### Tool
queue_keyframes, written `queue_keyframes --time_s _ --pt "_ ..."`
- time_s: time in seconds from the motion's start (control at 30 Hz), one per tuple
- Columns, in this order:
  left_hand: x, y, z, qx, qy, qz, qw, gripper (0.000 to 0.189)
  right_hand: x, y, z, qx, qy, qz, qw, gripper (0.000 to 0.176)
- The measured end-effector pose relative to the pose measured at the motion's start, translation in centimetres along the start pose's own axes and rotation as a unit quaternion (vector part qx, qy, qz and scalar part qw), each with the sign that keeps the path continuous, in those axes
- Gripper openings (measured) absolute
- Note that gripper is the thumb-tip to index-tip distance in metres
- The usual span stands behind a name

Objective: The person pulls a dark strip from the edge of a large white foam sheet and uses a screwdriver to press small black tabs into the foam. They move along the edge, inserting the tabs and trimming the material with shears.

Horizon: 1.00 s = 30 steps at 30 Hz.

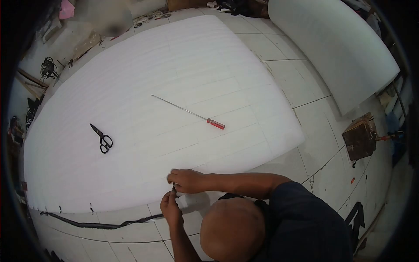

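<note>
Close together at the near edge of a large white foam sheet (131, 87), my right hand (187, 180) and my left hand (171, 207) are both closed, fingertips pinching. Between them shows a small dark piece (173, 187), too small to name. A long black strip (102, 225) lies along the floor beside the sheet and runs up to my left wrist, which hides part of it. On the sheet rest black-handled scissors (103, 139) and a long screwdriver (188, 112) with a red handle. Small black bits (91, 208) sit along the sheet's near edge.
A curved white sheet (336, 48) stands at the upper right over the tiled floor (297, 83). Below it is a brown box-like block (360, 136). Assorted clutter lines the walls, with a dark coiled item (49, 68) at left.
</note>
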<state>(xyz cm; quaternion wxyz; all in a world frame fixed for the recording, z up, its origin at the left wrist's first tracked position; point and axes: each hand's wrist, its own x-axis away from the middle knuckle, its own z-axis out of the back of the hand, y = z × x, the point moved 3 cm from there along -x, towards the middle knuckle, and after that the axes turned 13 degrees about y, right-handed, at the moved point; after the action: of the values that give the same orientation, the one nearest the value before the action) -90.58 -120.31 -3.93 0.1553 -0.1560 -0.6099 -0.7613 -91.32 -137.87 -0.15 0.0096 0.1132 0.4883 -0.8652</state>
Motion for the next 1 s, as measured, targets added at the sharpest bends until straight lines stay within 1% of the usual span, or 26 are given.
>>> queue_keyframes --time_s 0.1,0.13,0.2,0.23,0.27,0.37,0.47,0.57,0.67,0.7,0.73,0.77,0.83,0.87,0.97,1.0 --pt "2.1 4.9 0.5 -0.023 -0.057 0.130 0.990 0.021 2.6 -1.6 1.4 0.051 -0.030 0.126 0.990 0.024" --pt "1.1 3.7 0.6 -0.003 -0.074 0.112 0.991 0.021 3.0 -2.0 1.5 0.079 0.017 0.152 0.985 0.027" --pt "0.9 3.5 0.6 -0.003 -0.081 0.092 0.992 0.022 2.6 -0.1 -0.1 0.071 0.031 0.118 0.990 0.029" --pt "0.8 3.4 0.6 -0.004 -0.085 0.082 0.993 0.022 2.2 -0.1 -0.2 0.065 0.040 0.101 0.992 0.030" --pt "0.4 2.9 0.9 0.024 -0.102 0.085 0.991 0.023 2.0 0.1 -0.1 0.057 0.024 0.085 0.994 0.025" --pt "0.8 3.2 0.8 0.009 -0.093 0.064 0.994 0.023 1.6 -1.3 1.6 0.039 -0.034 -0.034 0.998 0.018" --pt "0.8 2.7 0.6 0.032 -0.088 0.058 0.994 0.023 2.3 -1.4 1.3 0.022 0.025 0.111 0.993 0.013" --pt "0.8 2.6 0.6 0.048 -0.095 0.046 0.993 0.023 2.0 -0.1 0.2 0.022 0.027 0.085 0.996 0.013" --pt "0.5 1.8 1.0 -0.031 -0.038 -0.019 0.999 0.024 2.0 0.4 0.5 0.055 0.058 0.132 0.988 0.015" --pt "0.4 1.8 0.9 -0.056 -0.022 -0.043 0.997 0.025 2.1 0.5 0.7 0.106 0.044 0.133 0.985 0.014" --pt "0.7 2.1 0.8 -0.096 -0.006 -0.102 0.990 0.027 2.2 0.6 1.1 0.157 0.029 0.132 0.978 0.014" --pt "1.0 2.2 0.7 -0.166 0.029 -0.127 0.977 0.028 2.4 0.6 1.3 0.206 0.013 0.131 0.970 0.013" --pt "1.4 2.6 0.5 -0.302 0.100 -0.176 0.931 0.029 2.5 0.7 1.3 0.220 0.028 0.146 0.964 0.014" --pt "1.6 2.7 0.3 -0.321 0.101 -0.174 0.925 0.031 2.6 0.7 1.1 0.226 0.034 0.154 0.961 0.014" --pt "1.6 3.4 0.3 -0.339 0.105 -0.186 0.916 0.033 2.8 0.2 1.0 0.251 -0.006 0.112 0.961 0.016" --pt "1.3 3.6 0.7 -0.338 0.094 -0.185 0.918 0.033 3.0 -0.2 1.0 0.248 0.008 0.130 0.960 0.014"
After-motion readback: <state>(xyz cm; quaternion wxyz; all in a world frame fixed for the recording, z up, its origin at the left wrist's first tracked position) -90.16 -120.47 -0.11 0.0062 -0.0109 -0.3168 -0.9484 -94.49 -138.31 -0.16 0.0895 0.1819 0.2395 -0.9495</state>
